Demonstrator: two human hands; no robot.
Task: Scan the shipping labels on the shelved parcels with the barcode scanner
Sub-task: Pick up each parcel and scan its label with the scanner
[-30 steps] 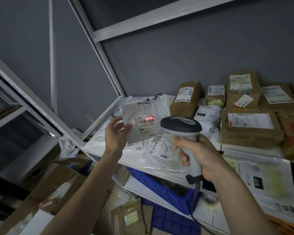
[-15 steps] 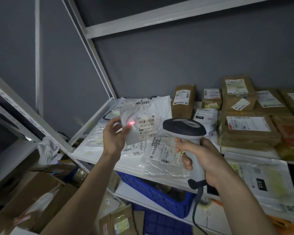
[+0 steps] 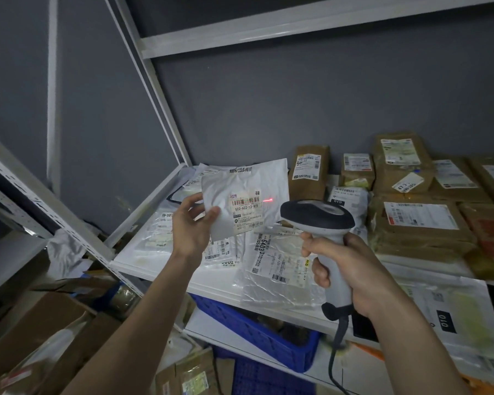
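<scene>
The handle of the barcode scanner [image 3: 322,240] is gripped by the right hand [image 3: 351,272], with the fingers [image 3: 318,273] curled round its front. The handle is held roughly upright, and the dark, wide head is pointed away from the person and slightly left, toward a white poly mailer [image 3: 248,192]. A dark cable [image 3: 335,352] is seen hanging from the base of the handle.

The mailer is pinched at its lower left corner by the left hand [image 3: 193,226], thumb in front, and is held up above the front left part of the white shelf [image 3: 154,269], its long axis running nearly level with a slight tilt. Its shipping label [image 3: 246,210] is turned toward the scanner. A short red scan line [image 3: 268,199] is cast on the mailer just right of the label's barcode, off the bars.

Below the mailer, clear poly bags [image 3: 277,269] with labels are laid flat near the shelf's front edge. Brown parcels [image 3: 414,220] are stacked along the back and right side of the shelf. A blue crate [image 3: 257,332] is set on the lower level beneath the front edge, and cardboard boxes [image 3: 40,337] are seen at lower left.
</scene>
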